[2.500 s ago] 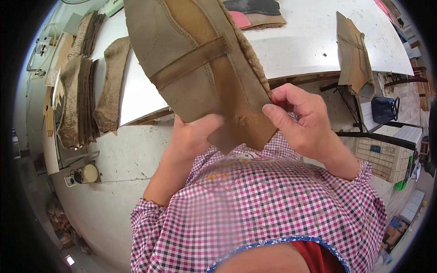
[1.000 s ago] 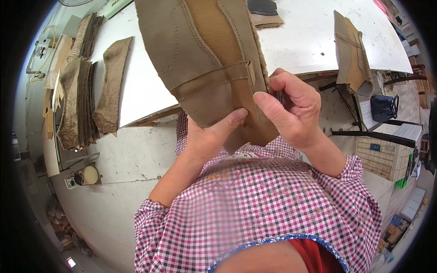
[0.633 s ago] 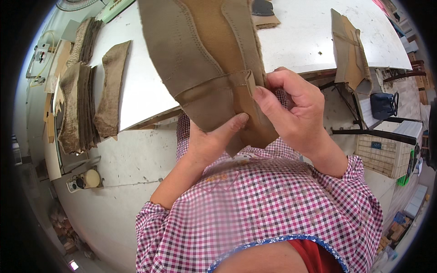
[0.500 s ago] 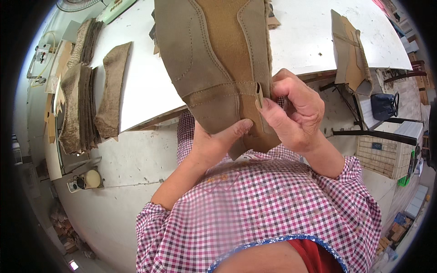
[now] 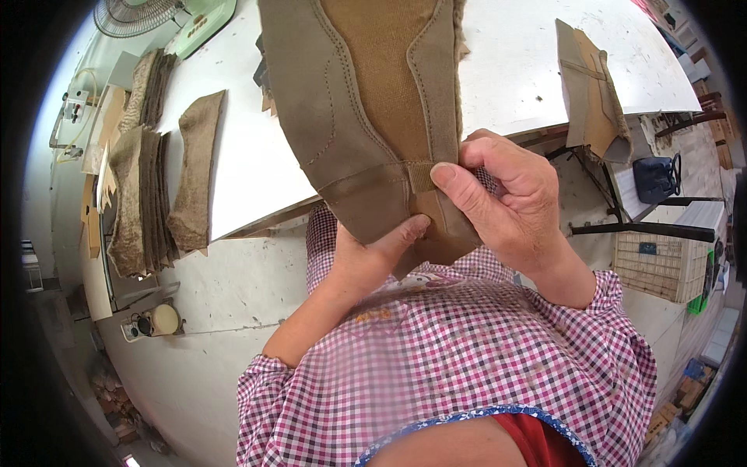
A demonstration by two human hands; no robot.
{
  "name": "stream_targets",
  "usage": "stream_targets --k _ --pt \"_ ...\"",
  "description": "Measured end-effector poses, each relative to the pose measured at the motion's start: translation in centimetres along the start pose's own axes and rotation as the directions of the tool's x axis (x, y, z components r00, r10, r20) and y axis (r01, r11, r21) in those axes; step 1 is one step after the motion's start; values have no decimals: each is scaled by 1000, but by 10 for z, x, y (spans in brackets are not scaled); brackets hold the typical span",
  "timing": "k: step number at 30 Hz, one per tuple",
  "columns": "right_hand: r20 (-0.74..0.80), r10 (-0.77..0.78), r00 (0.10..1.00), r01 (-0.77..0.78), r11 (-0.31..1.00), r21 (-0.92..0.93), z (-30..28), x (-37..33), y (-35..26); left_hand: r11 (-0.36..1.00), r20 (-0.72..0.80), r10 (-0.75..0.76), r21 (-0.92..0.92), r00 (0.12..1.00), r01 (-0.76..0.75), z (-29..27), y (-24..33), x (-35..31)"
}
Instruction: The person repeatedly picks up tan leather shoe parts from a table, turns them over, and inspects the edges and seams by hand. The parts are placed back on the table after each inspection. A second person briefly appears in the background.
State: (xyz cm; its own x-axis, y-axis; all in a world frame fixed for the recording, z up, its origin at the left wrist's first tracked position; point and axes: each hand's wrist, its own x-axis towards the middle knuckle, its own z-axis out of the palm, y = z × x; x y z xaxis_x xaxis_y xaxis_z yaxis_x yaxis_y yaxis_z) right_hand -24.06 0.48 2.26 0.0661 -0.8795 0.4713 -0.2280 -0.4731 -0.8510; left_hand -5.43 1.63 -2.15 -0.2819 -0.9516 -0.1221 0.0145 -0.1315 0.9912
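A stitched boot upper (image 5: 366, 93), brown with a tan fabric strip down its middle and a fuzzy edge, is held up in front of me. My left hand (image 5: 373, 253) grips its lower end, the thumb lying on the front and the fingers hidden behind. With thumb and bent fingers, my right hand (image 5: 502, 198) pinches the right edge beside a short ribbed webbing tab (image 5: 421, 177). That tab lies flat across the tan strip, its right end under the thumb tip.
On the white table (image 5: 257, 156), a stack of fuzzy brown pieces (image 5: 138, 206) and a single fuzzy piece (image 5: 198, 167) overhang the left edge. Another upper (image 5: 591, 93) lies at the right. A fan (image 5: 136, 15), a plastic crate (image 5: 654, 265) and a dark bag (image 5: 657, 179) are around.
The webbing tab, seen edge-on as a raised loop before, now lies flat across the tan strip. My right thumb has moved slightly left onto its end. The left hand keeps its hold.
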Motion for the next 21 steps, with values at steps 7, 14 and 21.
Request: stream_targets --k 7,14,21 --pt "-119 -14 993 21 998 58 4 -1 9 995 19 54 84 998 -55 7 0 2" --pt "-250 45 967 -4 987 163 5 8 10 996 19 58 69 998 -59 19 1 -1" --pt "-380 92 920 18 961 276 3 29 5 995 42 65 69 997 -68 23 -7 -4"
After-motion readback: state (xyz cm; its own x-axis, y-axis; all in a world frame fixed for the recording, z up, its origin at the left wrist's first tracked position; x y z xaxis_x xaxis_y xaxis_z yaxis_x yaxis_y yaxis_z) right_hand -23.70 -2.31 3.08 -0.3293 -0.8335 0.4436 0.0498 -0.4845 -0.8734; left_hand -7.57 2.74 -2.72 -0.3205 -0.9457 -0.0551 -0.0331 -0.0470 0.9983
